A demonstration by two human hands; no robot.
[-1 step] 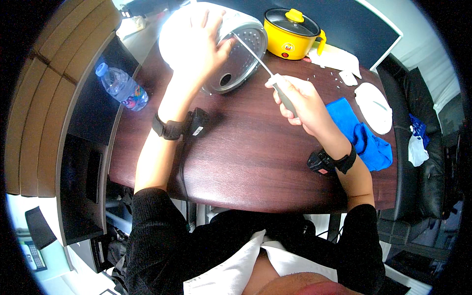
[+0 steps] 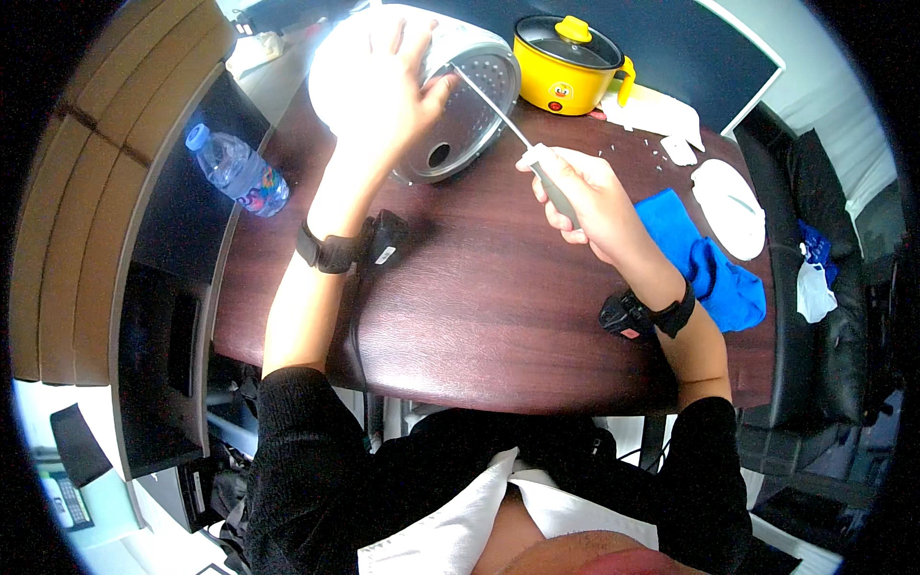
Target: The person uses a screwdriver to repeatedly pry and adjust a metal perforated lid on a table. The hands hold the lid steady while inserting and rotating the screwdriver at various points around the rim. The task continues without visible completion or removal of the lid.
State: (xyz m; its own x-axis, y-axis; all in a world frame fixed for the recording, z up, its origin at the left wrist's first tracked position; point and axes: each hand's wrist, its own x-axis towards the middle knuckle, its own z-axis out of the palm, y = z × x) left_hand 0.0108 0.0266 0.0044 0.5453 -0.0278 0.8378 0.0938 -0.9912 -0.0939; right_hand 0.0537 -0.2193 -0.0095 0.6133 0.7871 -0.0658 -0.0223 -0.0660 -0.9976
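Note:
A white round appliance (image 2: 345, 72) stands tilted at the back of the table, showing a metal face (image 2: 475, 125) with many small dimples and a dark round hole (image 2: 440, 153). My left hand (image 2: 398, 110) grips it, thumb over the metal face. My right hand (image 2: 586, 196) is closed round the grey-and-white handle of a long screwdriver (image 2: 489, 101), whose tip reaches the metal face near my left thumb. Whether the tip sits in a screw is too small to tell. Black devices (image 2: 628, 316) are strapped to both wrists.
A water bottle (image 2: 235, 172) stands at the left, a yellow electric pot (image 2: 565, 81) at the back. On the right lie a white panel (image 2: 661, 115) with small scraps, a white oval piece (image 2: 726, 201) and a blue cloth (image 2: 724, 292). A black sofa (image 2: 829, 364) is beyond the table's right edge.

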